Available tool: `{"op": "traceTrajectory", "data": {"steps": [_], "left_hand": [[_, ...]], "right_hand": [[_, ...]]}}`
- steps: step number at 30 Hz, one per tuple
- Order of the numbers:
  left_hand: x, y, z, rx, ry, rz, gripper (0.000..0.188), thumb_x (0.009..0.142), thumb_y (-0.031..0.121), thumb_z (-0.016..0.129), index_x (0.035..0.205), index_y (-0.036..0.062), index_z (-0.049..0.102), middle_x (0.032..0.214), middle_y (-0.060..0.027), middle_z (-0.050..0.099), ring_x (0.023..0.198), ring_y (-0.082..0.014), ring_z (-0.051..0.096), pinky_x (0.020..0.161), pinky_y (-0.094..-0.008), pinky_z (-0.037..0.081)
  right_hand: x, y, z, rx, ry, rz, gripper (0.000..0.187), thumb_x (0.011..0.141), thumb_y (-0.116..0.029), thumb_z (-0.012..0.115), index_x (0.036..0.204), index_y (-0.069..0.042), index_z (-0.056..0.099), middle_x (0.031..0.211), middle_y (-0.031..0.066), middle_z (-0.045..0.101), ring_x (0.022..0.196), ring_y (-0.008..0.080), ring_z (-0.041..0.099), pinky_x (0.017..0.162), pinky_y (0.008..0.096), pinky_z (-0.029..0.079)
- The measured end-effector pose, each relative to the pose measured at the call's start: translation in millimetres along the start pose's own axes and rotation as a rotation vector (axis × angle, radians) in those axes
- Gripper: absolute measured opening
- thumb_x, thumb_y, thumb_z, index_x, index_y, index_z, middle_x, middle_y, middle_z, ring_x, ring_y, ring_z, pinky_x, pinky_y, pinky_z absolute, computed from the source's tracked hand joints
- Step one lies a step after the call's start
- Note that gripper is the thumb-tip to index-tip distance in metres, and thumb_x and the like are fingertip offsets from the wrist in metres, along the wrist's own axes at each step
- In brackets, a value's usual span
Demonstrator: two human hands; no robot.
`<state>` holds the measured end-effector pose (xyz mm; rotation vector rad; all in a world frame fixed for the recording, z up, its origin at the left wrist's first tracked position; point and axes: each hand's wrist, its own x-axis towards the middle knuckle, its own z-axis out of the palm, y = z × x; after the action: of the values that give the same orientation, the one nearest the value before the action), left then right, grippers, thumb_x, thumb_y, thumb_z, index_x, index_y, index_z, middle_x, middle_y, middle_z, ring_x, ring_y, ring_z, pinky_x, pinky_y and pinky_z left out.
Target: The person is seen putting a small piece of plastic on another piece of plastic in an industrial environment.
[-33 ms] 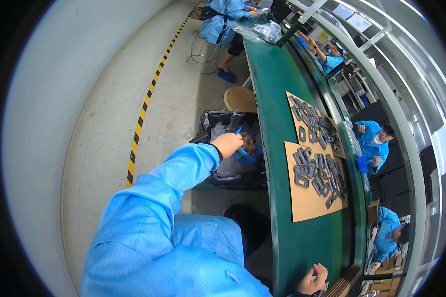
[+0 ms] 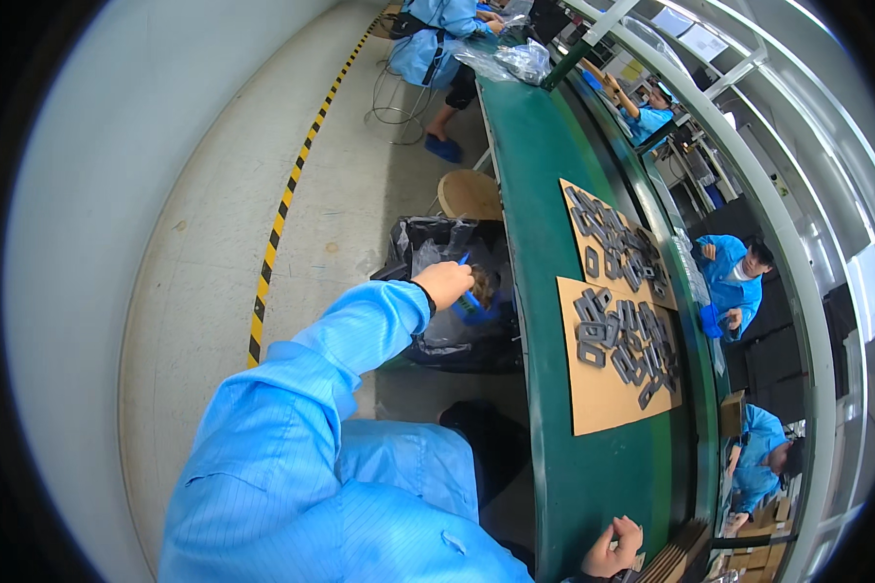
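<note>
Stretched out to the left of the bench, my left hand (image 2: 445, 284) is closed on the rim of a blue plastic container (image 2: 472, 309). The container is tilted over a bin lined with a black plastic bag (image 2: 428, 342). A brownish clump (image 2: 482, 285) shows beside the container's rim; whether it lies inside it or in the bag I cannot tell. At the near end of the green bench (image 2: 593, 476), my right hand (image 2: 612, 548) rests with curled fingers next to a stack of cardboard sheets (image 2: 679, 556). Its fingers hide whatever may be in them.
Two cardboard sheets (image 2: 588, 413) on the bench carry several dark grey frame-shaped parts (image 2: 593, 332). A round wooden stool (image 2: 469, 194) stands beyond the bin. Co-workers in blue (image 2: 734, 287) sit across the bench, another (image 2: 437, 44) at its far end. Yellow-black tape (image 2: 280, 219) marks the floor.
The blue container in my left hand has tipped very slightly. My right hand and the parts on the bench stay where they were.
</note>
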<state>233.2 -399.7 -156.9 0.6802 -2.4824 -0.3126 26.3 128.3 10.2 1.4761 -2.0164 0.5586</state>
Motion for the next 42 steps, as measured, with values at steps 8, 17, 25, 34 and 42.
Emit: {"op": "traceTrajectory", "data": {"steps": [8, 17, 25, 34, 42], "left_hand": [[2.5, -15.8, 13.6, -0.116, -0.055, -0.125, 0.014, 0.085, 0.014, 0.068, 0.093, 0.0047, 0.072, 0.095, -0.0169, 0.069, 0.094, -0.0368, 0.068, 0.080, -0.0464, 0.053], [14.7, -28.8, 37.0, -1.079, -0.153, -0.972, 0.026, 0.103, 0.028, 0.056, 0.095, 0.0048, 0.062, 0.079, -0.0033, 0.059, 0.071, -0.0121, 0.057, 0.060, -0.0300, 0.049], [26.1, -38.0, 43.6, -1.795, 0.184, -1.340, 0.010, 0.105, 0.016, 0.047, 0.101, 0.0081, 0.049, 0.086, -0.0060, 0.050, 0.065, -0.0178, 0.050, 0.052, -0.0290, 0.045], [4.8, -33.6, 30.1, -1.704, 0.107, -1.238, 0.014, 0.106, 0.019, 0.049, 0.102, 0.0055, 0.051, 0.088, -0.0059, 0.051, 0.067, -0.0158, 0.049, 0.053, -0.0265, 0.045], [-32.2, -39.5, -12.4, -1.549, 0.015, -1.203, 0.017, 0.106, 0.023, 0.051, 0.101, 0.0070, 0.053, 0.083, -0.0018, 0.053, 0.065, -0.0115, 0.049, 0.054, -0.0218, 0.046]], "right_hand": [[-19.2, -7.9, 22.2, 0.154, -0.025, 0.072, 0.018, 0.079, 0.009, 0.060, 0.095, 0.002, 0.064, 0.097, 0.0162, 0.065, 0.098, 0.0364, 0.064, 0.093, 0.0463, 0.050], [-16.7, -17.6, 26.3, 0.145, -0.022, 0.043, 0.018, 0.076, 0.011, 0.061, 0.091, 0.001, 0.064, 0.091, 0.0145, 0.066, 0.094, 0.0378, 0.064, 0.090, 0.0466, 0.051], [-13.0, -22.4, 25.4, 0.143, -0.027, 0.082, 0.018, 0.076, 0.012, 0.062, 0.090, 0.000, 0.064, 0.091, 0.0150, 0.066, 0.094, 0.0386, 0.064, 0.089, 0.0468, 0.052], [-11.4, -22.3, 22.4, 0.175, -0.025, 0.085, 0.019, 0.075, 0.012, 0.063, 0.091, 0.001, 0.065, 0.091, 0.0160, 0.067, 0.093, 0.0391, 0.065, 0.086, 0.0458, 0.052], [-13.4, -20.0, 20.5, 0.221, 0.004, 0.110, 0.020, 0.074, 0.012, 0.063, 0.090, 0.000, 0.064, 0.090, 0.0155, 0.066, 0.092, 0.0387, 0.065, 0.085, 0.0450, 0.052]]}}
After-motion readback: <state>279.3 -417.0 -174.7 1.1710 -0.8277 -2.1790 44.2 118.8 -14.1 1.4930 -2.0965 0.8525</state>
